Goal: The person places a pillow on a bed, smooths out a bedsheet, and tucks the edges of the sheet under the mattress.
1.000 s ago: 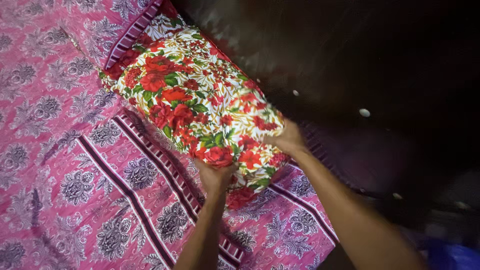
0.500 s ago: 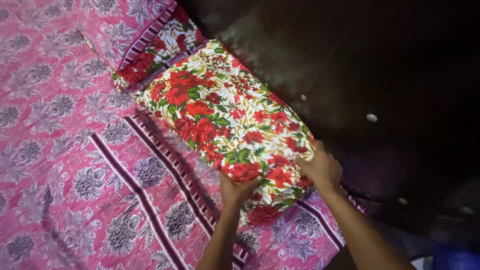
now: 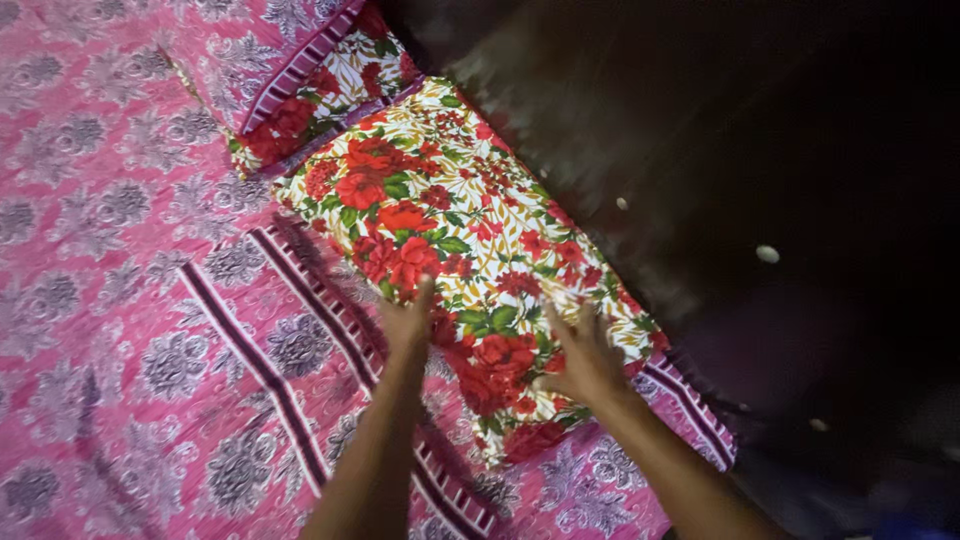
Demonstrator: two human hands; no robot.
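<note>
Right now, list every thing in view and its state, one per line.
floral pillow: lying flat at the bed's edge.
pink bedspread: spread out, under the pillow.
left hand: open, flat on the pillow's edge.
right hand: open, fingers spread, on the pillow.

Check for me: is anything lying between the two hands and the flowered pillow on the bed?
Nothing visible. The left hand and the right hand are both spread flat on the near end of the flowered pillow, which lies on the pink bedspread. Motion blur hides the exact fingertip contact.
</note>
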